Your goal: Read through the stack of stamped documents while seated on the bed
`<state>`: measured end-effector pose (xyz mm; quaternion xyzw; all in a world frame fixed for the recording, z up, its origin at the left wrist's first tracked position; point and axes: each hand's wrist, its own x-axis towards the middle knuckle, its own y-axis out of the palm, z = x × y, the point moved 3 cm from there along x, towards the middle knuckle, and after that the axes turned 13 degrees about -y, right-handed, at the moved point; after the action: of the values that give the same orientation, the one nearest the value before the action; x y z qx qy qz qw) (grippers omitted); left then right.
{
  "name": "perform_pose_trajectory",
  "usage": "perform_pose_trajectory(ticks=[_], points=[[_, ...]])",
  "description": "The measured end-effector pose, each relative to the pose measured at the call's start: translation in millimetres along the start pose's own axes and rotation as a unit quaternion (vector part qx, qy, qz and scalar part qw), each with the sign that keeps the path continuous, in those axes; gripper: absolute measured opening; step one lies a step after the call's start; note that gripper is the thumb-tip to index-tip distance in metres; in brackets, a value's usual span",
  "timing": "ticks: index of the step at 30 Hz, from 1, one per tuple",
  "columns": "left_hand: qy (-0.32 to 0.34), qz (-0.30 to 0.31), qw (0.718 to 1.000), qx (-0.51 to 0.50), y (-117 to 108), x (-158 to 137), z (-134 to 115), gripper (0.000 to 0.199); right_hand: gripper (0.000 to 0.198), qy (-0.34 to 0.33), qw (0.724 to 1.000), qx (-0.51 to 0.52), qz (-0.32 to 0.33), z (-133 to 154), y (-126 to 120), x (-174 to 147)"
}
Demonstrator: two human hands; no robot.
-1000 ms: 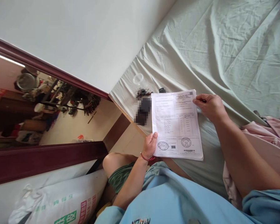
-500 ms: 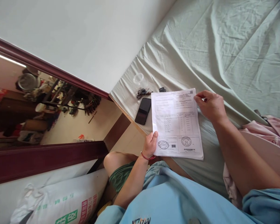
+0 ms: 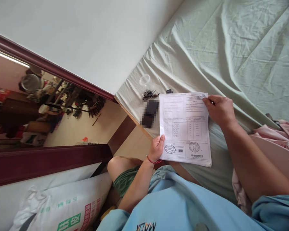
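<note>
A stack of printed papers is held in front of me, the top sheet showing a table, round and oval stamps and a barcode. My left hand, with a red band at the wrist, grips the lower left edge, thumb on top. At the upper right corner, my right hand pinches the paper between thumb and fingers. Just left of the stack lies a dark phone, blurred out in the picture. Above it are a bunch of keys and a clear plastic cup.
A pale green sheet covers the bed under these things. A small black object peeks out behind the papers. Pink cloth lies at right. A white printed sack stands lower left, below a dark red frame.
My right hand has closed in on the top right corner and now pinches it. The papers sit slightly farther right in view; my left hand keeps its grip.
</note>
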<state>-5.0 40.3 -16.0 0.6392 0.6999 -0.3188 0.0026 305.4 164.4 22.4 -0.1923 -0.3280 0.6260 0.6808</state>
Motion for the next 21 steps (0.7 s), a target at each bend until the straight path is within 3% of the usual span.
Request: perform_pose_trajectory(ticks=[6, 9, 12, 14, 18, 21], points=[[-0.007, 0.008, 1.000, -0.002, 0.0, 1.2, 2.0, 0.071, 0.033, 0.008, 0.994, -0.108, -0.032, 9.0, -2.5, -4.9], [-0.006, 0.011, 1.000, -0.001, -0.2, 1.4, 2.8, 0.071, 0.041, 0.006, 0.994, -0.096, -0.053, 11.0, -7.5, -5.4], [-0.002, 0.013, 1.000, -0.008, 0.0, 1.2, 1.0, 0.070, 0.049, -0.004, 0.996, 0.041, -0.073, 8.8, -11.5, -4.4], [0.003, 0.007, 1.000, -0.015, -0.2, 1.0, -0.8, 0.069, 0.046, -0.023, 0.984, 0.159, -0.079, 7.0, -11.6, -4.1], [0.004, 0.005, 1.000, -0.026, 0.1, 1.1, -2.2, 0.069, 0.029, -0.081, 0.941, 0.319, -0.074, 6.7, -8.9, -6.0], [-0.005, 0.015, 1.000, -0.026, 0.8, 1.1, -1.9, 0.069, 0.019, -0.115, 0.882, 0.456, -0.011, 11.4, -7.9, -6.9]])
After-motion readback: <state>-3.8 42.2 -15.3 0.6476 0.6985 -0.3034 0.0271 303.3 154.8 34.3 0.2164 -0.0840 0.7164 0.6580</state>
